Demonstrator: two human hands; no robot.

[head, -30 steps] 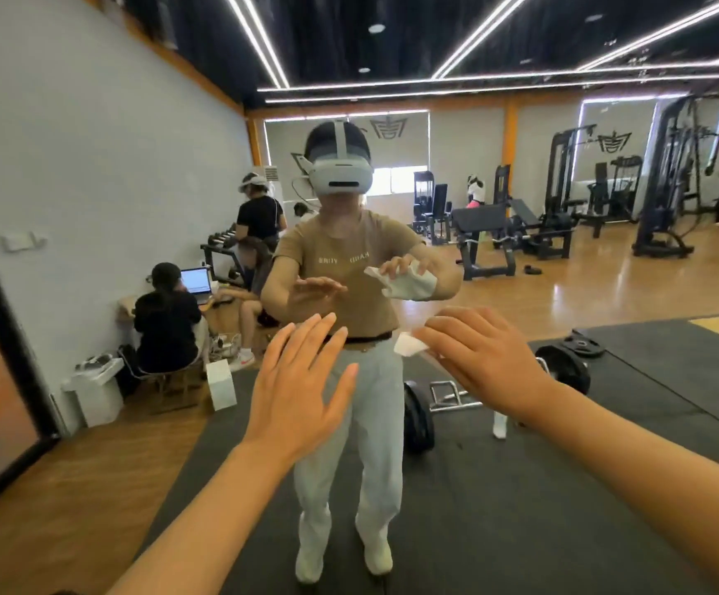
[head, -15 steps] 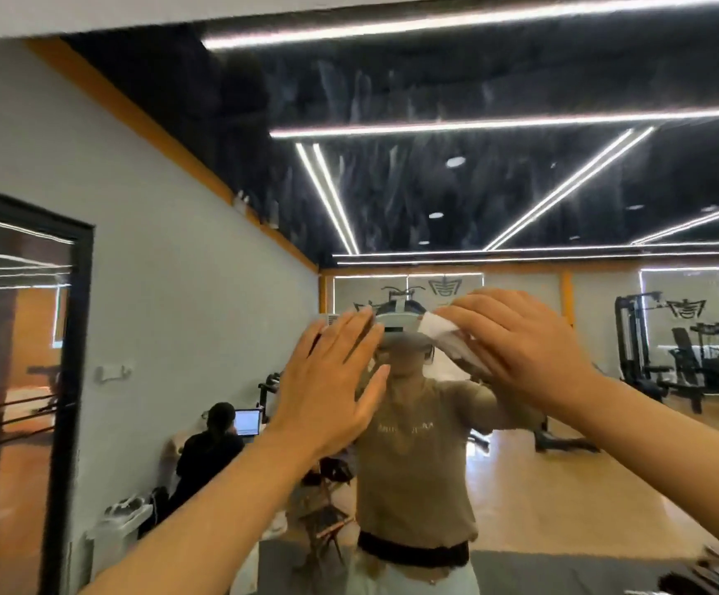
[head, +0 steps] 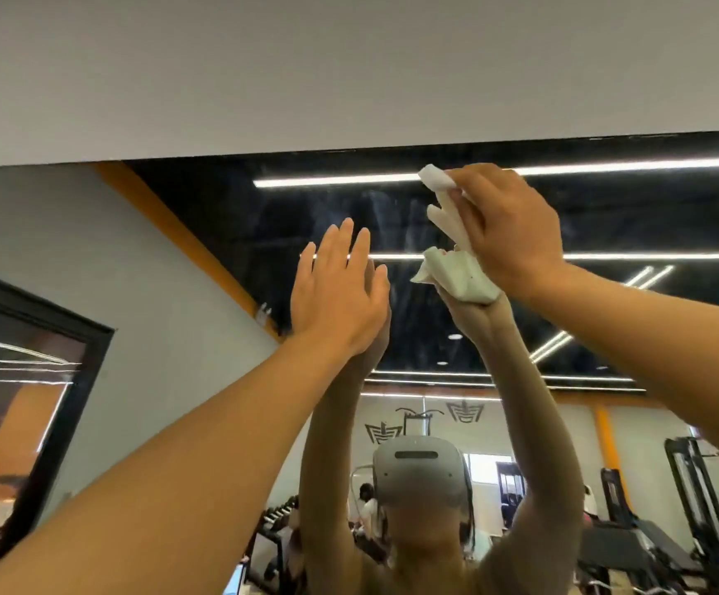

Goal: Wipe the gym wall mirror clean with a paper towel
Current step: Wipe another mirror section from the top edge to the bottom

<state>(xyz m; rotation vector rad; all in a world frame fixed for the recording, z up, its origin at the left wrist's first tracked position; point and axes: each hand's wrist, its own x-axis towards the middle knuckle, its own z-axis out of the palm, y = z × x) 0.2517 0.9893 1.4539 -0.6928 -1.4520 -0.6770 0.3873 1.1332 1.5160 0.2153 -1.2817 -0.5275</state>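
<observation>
Now both arms have risen from chest height to the large wall mirror's [head: 306, 208] top edge: right hand [head: 512, 234] pinches the crumpled white paper towel [head: 443, 208] against streaky glass, left hand [head: 340, 289] flat, fingers spread; wiping starts there.

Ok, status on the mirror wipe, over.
Left hand open, flat on the mirror. Right hand grips the paper towel near the mirror's top edge. Streaks on the glass. Nothing in the way.
</observation>
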